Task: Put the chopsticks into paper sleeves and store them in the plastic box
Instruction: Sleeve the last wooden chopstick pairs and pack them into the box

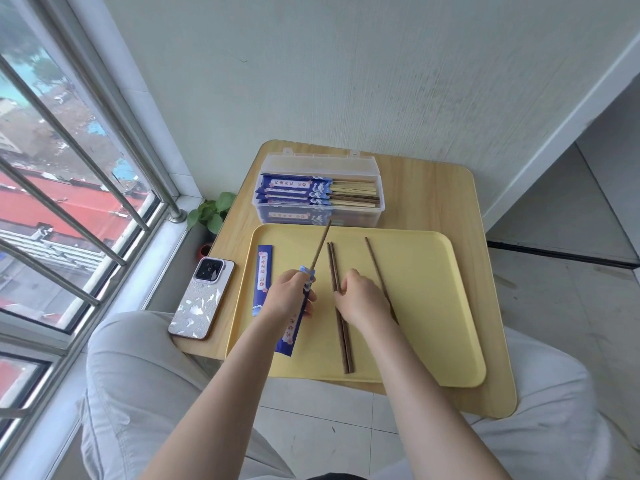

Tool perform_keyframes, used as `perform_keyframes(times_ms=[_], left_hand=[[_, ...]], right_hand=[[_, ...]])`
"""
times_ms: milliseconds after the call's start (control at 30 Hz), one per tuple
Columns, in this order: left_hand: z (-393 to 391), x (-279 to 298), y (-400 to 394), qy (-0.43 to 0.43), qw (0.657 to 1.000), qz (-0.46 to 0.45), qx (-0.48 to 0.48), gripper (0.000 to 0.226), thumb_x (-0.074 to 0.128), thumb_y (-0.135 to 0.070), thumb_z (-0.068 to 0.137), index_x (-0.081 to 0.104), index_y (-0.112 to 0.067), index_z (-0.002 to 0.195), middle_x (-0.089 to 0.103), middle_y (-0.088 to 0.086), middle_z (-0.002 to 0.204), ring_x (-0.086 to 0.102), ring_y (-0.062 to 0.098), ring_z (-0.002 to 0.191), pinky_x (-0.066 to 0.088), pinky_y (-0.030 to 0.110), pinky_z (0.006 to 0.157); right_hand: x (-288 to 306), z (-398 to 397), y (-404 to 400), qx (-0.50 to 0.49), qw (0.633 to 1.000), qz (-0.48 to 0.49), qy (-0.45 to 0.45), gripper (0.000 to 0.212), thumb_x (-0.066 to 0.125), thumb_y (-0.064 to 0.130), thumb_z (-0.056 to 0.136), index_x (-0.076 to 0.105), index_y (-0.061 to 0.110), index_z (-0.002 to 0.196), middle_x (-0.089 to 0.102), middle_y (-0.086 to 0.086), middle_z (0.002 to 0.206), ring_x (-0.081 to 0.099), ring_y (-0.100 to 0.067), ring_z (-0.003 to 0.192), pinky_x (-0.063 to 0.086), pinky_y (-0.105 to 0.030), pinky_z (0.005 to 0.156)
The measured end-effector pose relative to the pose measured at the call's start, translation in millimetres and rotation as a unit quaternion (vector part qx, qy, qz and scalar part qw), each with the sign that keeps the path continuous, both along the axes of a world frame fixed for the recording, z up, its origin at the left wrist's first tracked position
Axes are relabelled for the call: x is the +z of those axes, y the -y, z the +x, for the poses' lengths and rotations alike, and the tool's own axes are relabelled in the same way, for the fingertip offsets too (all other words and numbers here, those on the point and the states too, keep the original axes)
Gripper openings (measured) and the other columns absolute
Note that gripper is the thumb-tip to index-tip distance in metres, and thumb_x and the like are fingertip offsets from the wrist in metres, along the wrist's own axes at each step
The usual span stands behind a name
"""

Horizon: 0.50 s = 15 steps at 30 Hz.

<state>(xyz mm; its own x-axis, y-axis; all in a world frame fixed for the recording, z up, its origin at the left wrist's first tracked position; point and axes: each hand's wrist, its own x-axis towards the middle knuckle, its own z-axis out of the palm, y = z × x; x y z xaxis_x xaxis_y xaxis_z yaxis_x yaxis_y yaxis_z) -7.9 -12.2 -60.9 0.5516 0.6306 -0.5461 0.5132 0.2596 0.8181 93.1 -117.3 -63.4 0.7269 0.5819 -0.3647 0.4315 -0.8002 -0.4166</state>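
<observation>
Blue paper sleeve (298,317) in left hand (289,296); printed characters unreadable.

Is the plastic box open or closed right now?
Open: the plastic box has no lid over it, and sleeved chopsticks show uncovered inside.

A small wooden table (433,202) stands against a pale wall (346,64), barred window (69,168) alongside, tiled floor (571,306) below.

Matt yellow plastic tray (415,306), clear plastic box (375,188), printed paper sleeve (265,271), dark wood chopsticks (341,337), pale wood-grain bench (433,199).
</observation>
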Motion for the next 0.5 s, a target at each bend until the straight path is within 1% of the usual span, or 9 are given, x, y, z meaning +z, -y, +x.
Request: perform_keyframes(times_ms=[100, 200, 333, 400, 500], left_hand=[[-0.7, -0.8, 1.1, -0.003, 1.000, 0.001, 0.001, 0.024, 0.045, -0.022, 0.101, 0.062, -0.007, 0.108, 0.066, 0.012, 0.083, 0.061, 0.022, 0.064, 0.055, 0.031, 0.059], [-2.3, -1.2, 1.2, -0.009, 1.000, 0.005, -0.002, 0.023, 0.046, -0.023, 0.102, 0.062, -0.008, 0.108, 0.066, 0.012, 0.085, 0.061, 0.021, 0.067, 0.055, 0.030, 0.060], [-1.6, -1.1, 1.6, -0.007, 1.000, 0.002, 0.000, 0.023, 0.046, -0.022, 0.102, 0.062, -0.008, 0.108, 0.066, 0.011, 0.084, 0.061, 0.021, 0.066, 0.055, 0.029, 0.058], [-1.2, -1.2, 2.1, -0.007, 1.000, 0.000, -0.001, 0.023, 0.046, -0.021, 0.101, 0.062, -0.007, 0.108, 0.066, 0.011, 0.083, 0.061, 0.022, 0.066, 0.055, 0.029, 0.058], [-0.5, -0.3, 3.7, -0.010, 1.000, -0.001, -0.001, 0.023, 0.045, -0.020, 0.101, 0.062, -0.007, 0.108, 0.065, 0.010, 0.083, 0.060, 0.021, 0.065, 0.054, 0.028, 0.057]], right_hand=[[0.7, -4.8, -4.3, 0.003, 0.999, -0.030, 0.035, 0.023, 0.055, 0.026, 0.099, 0.047, 0.009, 0.113, 0.061, -0.009, 0.113, 0.063, -0.030, 0.100, 0.041, -0.032, 0.067], [0.1, -9.5, -7.3, 0.003, 0.997, -0.052, 0.059, 0.030, 0.057, 0.029, 0.100, 0.046, 0.008, 0.118, 0.060, -0.010, 0.118, 0.064, -0.029, 0.103, 0.042, -0.032, 0.065], [-2.2, -10.6, -8.9, -0.034, 0.998, -0.046, 0.037, 0.025, 0.055, 0.024, 0.100, 0.050, 0.007, 0.118, 0.062, -0.009, 0.119, 0.064, -0.029, 0.104, 0.044, -0.030, 0.068], [-2.6, -9.1, -8.8, -0.060, 0.997, -0.041, 0.014, 0.023, 0.056, 0.024, 0.100, 0.053, 0.007, 0.116, 0.064, -0.008, 0.115, 0.063, -0.027, 0.098, 0.043, -0.030, 0.067], [-2.2, -9.6, -8.4, -0.086, 0.996, -0.032, -0.005, 0.019, 0.057, 0.026, 0.100, 0.057, 0.010, 0.110, 0.065, -0.004, 0.107, 0.056, -0.024, 0.084, 0.041, -0.028, 0.064]])
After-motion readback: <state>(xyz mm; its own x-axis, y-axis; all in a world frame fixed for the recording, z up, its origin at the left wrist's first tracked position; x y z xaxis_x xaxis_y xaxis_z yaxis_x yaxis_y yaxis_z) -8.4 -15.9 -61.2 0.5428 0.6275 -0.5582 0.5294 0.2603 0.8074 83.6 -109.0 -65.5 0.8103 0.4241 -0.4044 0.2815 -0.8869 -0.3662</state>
